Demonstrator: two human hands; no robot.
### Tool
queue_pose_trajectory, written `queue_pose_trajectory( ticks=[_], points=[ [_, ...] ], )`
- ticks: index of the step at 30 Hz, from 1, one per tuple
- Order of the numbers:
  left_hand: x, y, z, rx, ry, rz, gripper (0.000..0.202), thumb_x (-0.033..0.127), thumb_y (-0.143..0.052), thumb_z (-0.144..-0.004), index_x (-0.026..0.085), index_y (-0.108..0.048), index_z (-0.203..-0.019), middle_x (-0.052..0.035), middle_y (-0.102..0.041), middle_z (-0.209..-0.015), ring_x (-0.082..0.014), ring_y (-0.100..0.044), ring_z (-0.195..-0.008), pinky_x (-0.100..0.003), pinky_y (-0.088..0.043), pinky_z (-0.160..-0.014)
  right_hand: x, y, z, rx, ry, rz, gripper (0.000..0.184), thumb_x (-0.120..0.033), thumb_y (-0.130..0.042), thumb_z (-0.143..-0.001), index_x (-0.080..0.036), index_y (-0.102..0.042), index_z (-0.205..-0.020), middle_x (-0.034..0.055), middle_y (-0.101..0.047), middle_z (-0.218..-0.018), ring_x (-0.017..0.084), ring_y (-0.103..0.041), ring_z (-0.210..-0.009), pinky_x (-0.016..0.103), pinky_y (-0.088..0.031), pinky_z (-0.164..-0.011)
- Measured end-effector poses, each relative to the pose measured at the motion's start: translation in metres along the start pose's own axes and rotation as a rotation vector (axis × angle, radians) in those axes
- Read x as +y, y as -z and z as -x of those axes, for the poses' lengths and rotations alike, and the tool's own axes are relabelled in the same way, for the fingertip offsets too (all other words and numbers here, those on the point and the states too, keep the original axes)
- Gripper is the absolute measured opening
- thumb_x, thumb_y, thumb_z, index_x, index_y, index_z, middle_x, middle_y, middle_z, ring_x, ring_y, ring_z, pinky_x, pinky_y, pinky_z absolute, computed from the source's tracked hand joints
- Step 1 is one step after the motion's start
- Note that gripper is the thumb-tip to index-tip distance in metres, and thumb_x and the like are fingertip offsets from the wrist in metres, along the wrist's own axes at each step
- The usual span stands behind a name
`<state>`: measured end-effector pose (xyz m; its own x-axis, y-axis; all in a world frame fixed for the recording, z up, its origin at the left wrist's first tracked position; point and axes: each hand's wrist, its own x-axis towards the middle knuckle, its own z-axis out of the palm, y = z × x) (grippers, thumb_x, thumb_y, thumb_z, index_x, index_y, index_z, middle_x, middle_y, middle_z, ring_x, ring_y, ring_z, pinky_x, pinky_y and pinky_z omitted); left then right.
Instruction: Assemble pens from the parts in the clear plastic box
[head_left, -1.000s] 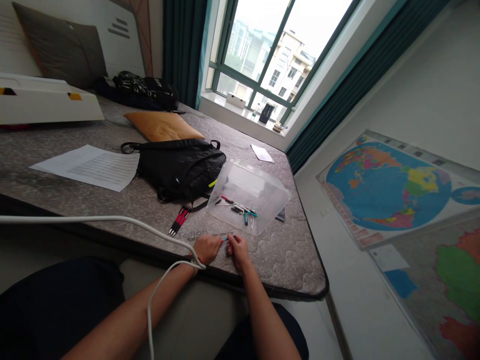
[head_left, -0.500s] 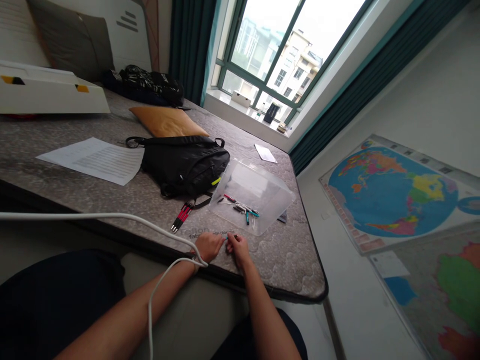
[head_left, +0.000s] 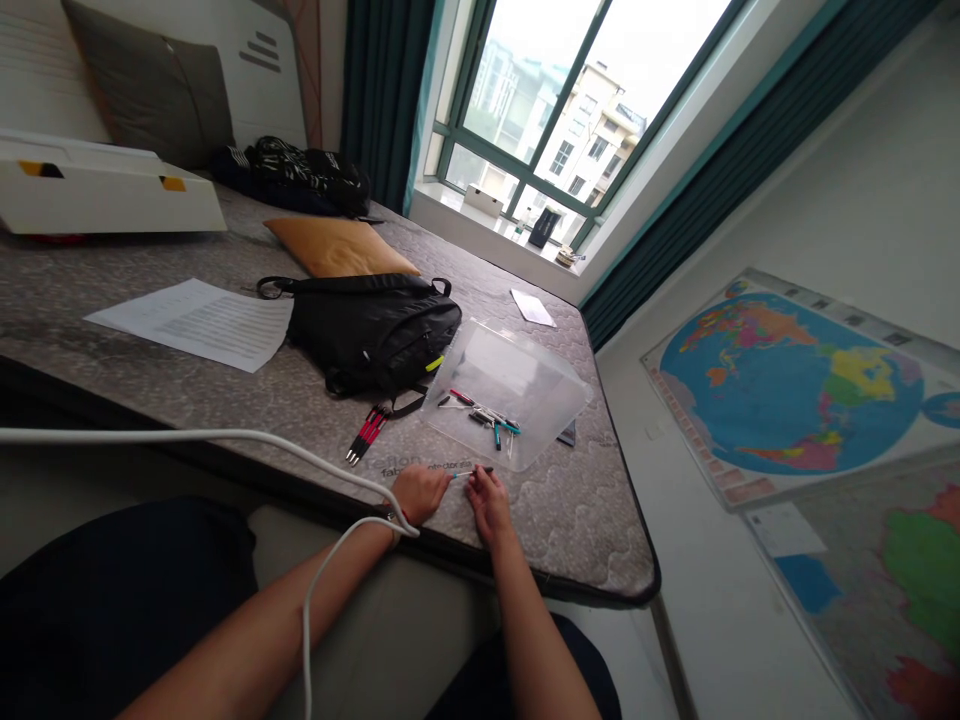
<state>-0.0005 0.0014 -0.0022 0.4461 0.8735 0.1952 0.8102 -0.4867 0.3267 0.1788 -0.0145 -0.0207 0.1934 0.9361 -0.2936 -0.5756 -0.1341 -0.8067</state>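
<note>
Mattress [head_left: 570, 530] supports the work. Left grip [head_left: 420, 494] and right grip [head_left: 489, 502] each pinch one end of the pen [head_left: 463, 474] between them. Beyond: red pens [head_left: 367, 435], box [head_left: 551, 395] with loose pieces [head_left: 497, 437]. Step, apparently: parting or joining the pen; next move calls for straight alignment.

Blk backpack [head_left: 375, 335] w/ printed sheet [head_left: 196, 325] on its L, brn envelope [head_left: 345, 247] behind, world map [head_left: 791, 380] on wall [head_left: 862, 195].
</note>
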Motion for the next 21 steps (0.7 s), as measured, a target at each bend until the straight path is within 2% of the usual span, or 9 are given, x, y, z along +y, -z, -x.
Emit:
queue_pose_trajectory(
  ticks=[7,11,14,18,21],
  points=[
    [0.002,0.004,-0.001,-0.005,0.01,0.006,0.048,0.047,-0.028,-0.099,0.018,-0.065,-0.087,-0.0109,-0.07,-0.079,-0.0253,-0.064,-0.075,-0.035,-0.043,-0.07,0.003,0.009,-0.007,0.025,0.053,-0.172,0.031,-0.035,-0.074,-0.08,-0.027,-0.063,-0.108,-0.0007,-0.071,-0.092,0.012,-0.067,-0.076,0.024,-0.056,-0.07],
    [0.002,0.004,-0.002,-0.014,0.033,0.011,0.037,0.041,-0.036,-0.098,0.018,-0.064,-0.088,-0.0093,-0.07,-0.08,-0.0234,-0.065,-0.077,-0.033,-0.043,-0.072,0.002,0.009,-0.007,0.059,0.083,-0.219,0.03,-0.036,-0.07,-0.084,-0.03,-0.062,-0.111,-0.0022,-0.071,-0.092,0.011,-0.067,-0.079,0.024,-0.056,-0.069],
    [0.002,0.003,-0.002,-0.012,0.051,0.025,0.036,0.039,-0.033,-0.099,0.019,-0.062,-0.09,-0.0085,-0.07,-0.081,-0.0222,-0.065,-0.078,-0.032,-0.042,-0.073,0.003,0.006,-0.006,0.056,0.078,-0.177,0.031,-0.034,-0.072,-0.082,-0.028,-0.062,-0.11,-0.0012,-0.071,-0.092,0.011,-0.067,-0.077,0.023,-0.056,-0.067],
    [0.0,0.0,-0.001,0.008,0.064,0.044,0.039,0.042,-0.028,-0.101,0.019,-0.059,-0.099,-0.008,-0.07,-0.083,-0.0222,-0.065,-0.077,-0.031,-0.042,-0.07,0.005,-0.002,-0.003,0.004,0.072,-0.051,0.033,-0.034,-0.075,-0.078,-0.022,-0.063,-0.106,0.0011,-0.071,-0.086,0.009,-0.064,-0.068,0.018,-0.053,-0.06],
    [-0.001,-0.003,0.0,0.03,0.062,0.065,0.039,0.046,-0.03,-0.1,0.017,-0.056,-0.108,-0.0079,-0.07,-0.085,-0.0227,-0.066,-0.079,-0.031,-0.043,-0.071,0.005,-0.007,0.0,-0.054,0.073,0.063,0.037,-0.036,-0.075,-0.077,-0.018,-0.064,-0.107,0.0035,-0.072,-0.086,0.009,-0.063,-0.063,0.018,-0.052,-0.055]
  ],
)
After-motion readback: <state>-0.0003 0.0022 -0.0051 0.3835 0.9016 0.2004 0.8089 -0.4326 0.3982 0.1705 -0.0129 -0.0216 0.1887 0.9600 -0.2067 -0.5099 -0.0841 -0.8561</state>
